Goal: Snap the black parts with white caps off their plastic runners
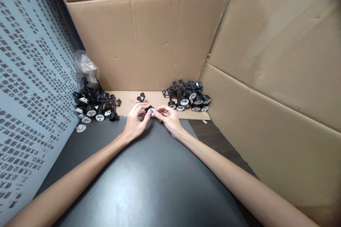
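**A:** Where's the fitting (150, 111)?

**B:** Low in the middle of the frame, over the near edge of the cardboard sheet (157, 101), held up between the left hand (135, 124) and the right hand (169, 120). It has a small black body and a white disc face.

**A:** And the fingers?

**B:** Closed narrowly on it. The left fingers (142, 107) curl over the black body, while the right fingertips (156, 112) pinch at the white disc.

**A:** How would it handle?

**B:** Judging by its look, it's light, stiff moulded plastic. The smooth disc could slip, so the black body seems the better place to take hold. Any thin branched stem, like those on the others, may be fragile.

**A:** What's hard to make out?

**B:** The fingers hide most of the fitting, including its far end. The left pile (93, 108) and the right pile (189, 95) are so tangled that their pieces can't be counted. Behind the left pile, at the upper left, the plastic bag (85, 65) is crumpled, and its contents can't be seen.
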Tool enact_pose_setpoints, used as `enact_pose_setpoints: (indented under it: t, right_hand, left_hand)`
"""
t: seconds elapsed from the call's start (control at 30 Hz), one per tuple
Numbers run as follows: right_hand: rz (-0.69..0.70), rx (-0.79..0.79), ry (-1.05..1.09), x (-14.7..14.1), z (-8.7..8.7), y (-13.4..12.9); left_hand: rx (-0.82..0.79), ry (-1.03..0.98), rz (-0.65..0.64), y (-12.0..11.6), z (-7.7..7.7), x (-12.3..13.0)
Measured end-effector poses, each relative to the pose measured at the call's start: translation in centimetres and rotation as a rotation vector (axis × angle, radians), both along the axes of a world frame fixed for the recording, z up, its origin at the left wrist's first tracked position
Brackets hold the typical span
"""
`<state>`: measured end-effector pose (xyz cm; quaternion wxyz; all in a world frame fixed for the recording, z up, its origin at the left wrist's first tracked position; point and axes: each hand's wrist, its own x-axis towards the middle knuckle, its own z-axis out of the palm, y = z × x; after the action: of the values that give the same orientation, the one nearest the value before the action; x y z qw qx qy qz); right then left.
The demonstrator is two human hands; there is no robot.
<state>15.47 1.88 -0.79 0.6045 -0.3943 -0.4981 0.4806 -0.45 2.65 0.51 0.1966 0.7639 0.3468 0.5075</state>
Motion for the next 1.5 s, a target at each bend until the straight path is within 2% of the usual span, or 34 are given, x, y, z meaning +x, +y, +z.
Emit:
enact_pose_setpoints:
  t: [0.2,0.37,0.7,1.5]
  right_hand:
    - [0.012,-0.088,-0.03,0.11,-0.25,0.25]
    - [0.013,-0.102,-0.051,0.08,-0.4,0.36]
    - [0.009,0.007,-0.07,0.17,-0.57,0.3]
    - [0.026,-0.041,-0.012,0.07,-0.79,0.57]
  left_hand:
    - [-0.012,-0.015,0.007,0.14,-0.05,-0.05]
    - [-0.027,-0.031,0.013,0.27,-0.07,-0.08]
    - [-0.05,0.01,-0.036,0.11,0.05,-0.01]
    - [-0.028,-0.003,-0.025,0.4,-0.32,0.01]
